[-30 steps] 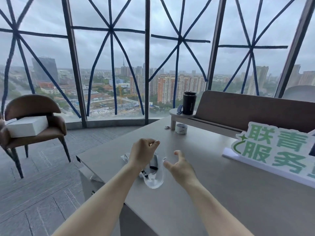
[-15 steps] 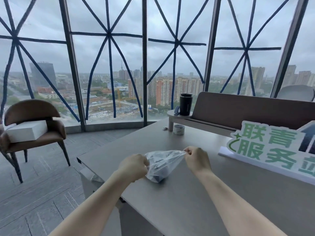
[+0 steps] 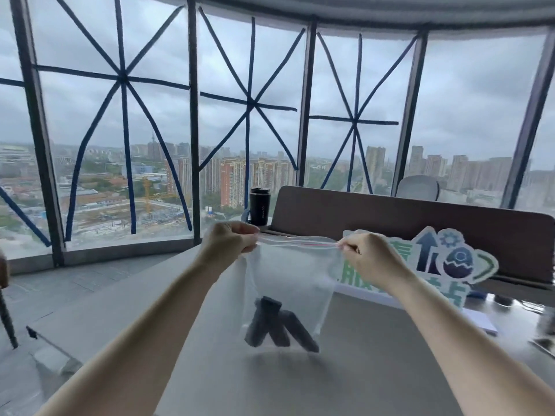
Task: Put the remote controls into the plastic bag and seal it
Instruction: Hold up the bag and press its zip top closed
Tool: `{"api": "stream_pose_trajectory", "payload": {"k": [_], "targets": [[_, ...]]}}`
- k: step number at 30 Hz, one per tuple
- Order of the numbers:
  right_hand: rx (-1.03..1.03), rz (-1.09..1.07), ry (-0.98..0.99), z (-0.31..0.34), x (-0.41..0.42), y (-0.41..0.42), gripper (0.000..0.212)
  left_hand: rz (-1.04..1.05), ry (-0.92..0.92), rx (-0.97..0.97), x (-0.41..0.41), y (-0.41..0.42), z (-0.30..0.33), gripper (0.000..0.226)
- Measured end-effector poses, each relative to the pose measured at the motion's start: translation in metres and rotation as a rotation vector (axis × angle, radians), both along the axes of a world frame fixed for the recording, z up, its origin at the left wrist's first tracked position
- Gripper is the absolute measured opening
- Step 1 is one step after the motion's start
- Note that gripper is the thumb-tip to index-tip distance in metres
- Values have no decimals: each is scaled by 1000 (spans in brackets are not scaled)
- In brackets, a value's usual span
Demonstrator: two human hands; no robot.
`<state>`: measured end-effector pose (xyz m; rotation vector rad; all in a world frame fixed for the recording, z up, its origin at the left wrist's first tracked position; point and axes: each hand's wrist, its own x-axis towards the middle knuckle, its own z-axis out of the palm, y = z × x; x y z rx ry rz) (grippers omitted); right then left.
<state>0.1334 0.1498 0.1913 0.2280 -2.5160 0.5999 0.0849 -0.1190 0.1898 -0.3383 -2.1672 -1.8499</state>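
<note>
**Bag held up by its zip strip, remotes at the bottom**

The bag [image 3: 288, 283] is the landmark here: a clear plastic zip bag hanging in the air above the grey table [image 3: 375, 379], stretched flat between two hands. At its upper left corner the left hand [image 3: 228, 244] grips the top edge, fingers curled and pinched together on the plastic. Behind that hand, beyond the bag, a black tumbler [image 3: 259, 205] stands at the far end of the table. Inside the bag, low down and leaning against each other, sit the dark remotes [image 3: 277, 325]; they look like three, though blur makes the count unsure. Along the bag's top runs the zip strip [image 3: 300, 242], pulled taut; whether it is pressed closed cannot be told. At the upper right corner the right hand [image 3: 369, 256] pinches the strip, thumb and fingers closed on it. Right of the bag, behind that hand, stands a green and white sign [image 3: 444, 259]
</note>
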Motion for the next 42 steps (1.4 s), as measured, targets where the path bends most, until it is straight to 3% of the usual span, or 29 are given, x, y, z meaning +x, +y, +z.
{"api": "stream_pose_trajectory", "payload": {"k": [4, 10, 12, 18, 21, 25, 27, 31, 42], "targets": [[-5, -39, 71, 25, 18, 31, 27, -45, 121, -206, -4, 28, 2, 26], [61, -130, -15, 21, 39, 61, 30, 37, 139, -184, -4, 70, -25, 14], [32, -155, -36, 20, 47, 71, 31, -5, 109, -198, -2, 80, -29, 5], [-18, -301, -190, 30, 74, 96, 34, -162, 9, -69, 7, 106, -30, 7], [109, -383, -138, 35, 75, 98, 28, -216, 30, -37, 13, 125, -23, 7], [200, -123, -24, 39, 66, 61, 35, -286, 73, -64, 24, 150, -10, 6], [195, -68, -29, 40, 57, 49, 28, -288, 84, -80, 26, 157, -5, 3], [120, -65, -118, 43, 45, 50, 14, -294, 80, -76, 27, 159, -4, 3], [75, -59, -160, 39, 40, 49, 11, -323, 6, -83, 30, 159, -6, 4]]}}
